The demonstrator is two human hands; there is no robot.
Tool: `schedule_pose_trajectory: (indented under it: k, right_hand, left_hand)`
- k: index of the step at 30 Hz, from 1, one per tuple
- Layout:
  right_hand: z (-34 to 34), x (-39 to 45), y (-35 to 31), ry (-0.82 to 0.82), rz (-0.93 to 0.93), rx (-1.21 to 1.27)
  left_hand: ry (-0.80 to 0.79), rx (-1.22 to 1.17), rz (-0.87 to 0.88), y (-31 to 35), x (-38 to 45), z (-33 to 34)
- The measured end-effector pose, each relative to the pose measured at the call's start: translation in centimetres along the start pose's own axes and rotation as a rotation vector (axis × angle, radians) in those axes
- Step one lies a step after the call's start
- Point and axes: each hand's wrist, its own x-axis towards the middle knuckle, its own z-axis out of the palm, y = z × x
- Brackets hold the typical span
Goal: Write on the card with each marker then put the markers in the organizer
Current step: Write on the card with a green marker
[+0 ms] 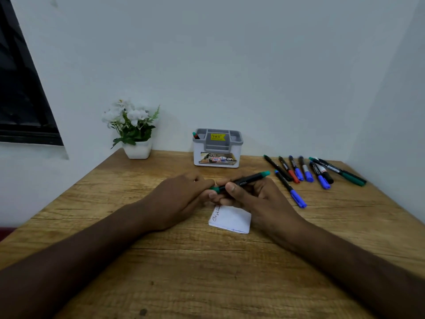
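The right hand point(250, 192) grips the barrel of the black marker with green cap point(240, 181) above the small white paper card point(232, 218); the left hand point(181, 196) pinches its cap end, probably to uncap or recap; the grey-and-white plastic organizer point(217, 149) stands behind, near the wall.

One green-capped marker point(241, 181) sits gripped between two hands, the left hand point(177, 199) and the right hand point(255, 199), above one white card point(232, 218). Nine more markers point(305, 172) lie on the wooden table point(161, 261); one stands out at its near edge, a blue-capped marker point(291, 192). One organizer point(217, 150) holds what looks like two markers point(195, 135), beside one potted white-flowered plant point(132, 127).
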Motion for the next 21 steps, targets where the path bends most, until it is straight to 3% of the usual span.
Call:
schedule_pose_trajectory:
  k: [5, 7, 11, 13, 18, 21]
  right_hand:
    - [0.0, 0.4, -0.1, -0.029, 0.05, 0.266]
    - [-0.1, 0.3, -0.6, -0.003, 0.039, 0.242]
    - [-1.4, 0.1, -2.5, 0.173, -0.276, -0.071]
    - [-1.9, 0.0, -2.9, 0.183, -0.344, -0.047]
    - [-1.0, -1.0, -1.4, 0.021, 0.068, 0.073]
    - [-1.2, -1.2, -0.9, -0.05, 0.207, -0.068]
  left_hand:
    - [-0.016, -0.093, 0.02, -0.4, 0.2, -0.1]
    - [-0.027, -0.148, 0.019, -0.4, 0.3, -0.3]
    - [-0.056, -0.279, 0.031, 0.1, 0.2, -1.1]
    - [-0.075, -0.327, 0.03, 0.0, 0.2, -1.1]
    - [-0.074, -0.311, 0.058, -0.5, -0.1, -0.5]
    - [-0.072, -0.297, 0.068, -0.8, 0.1, -0.4]
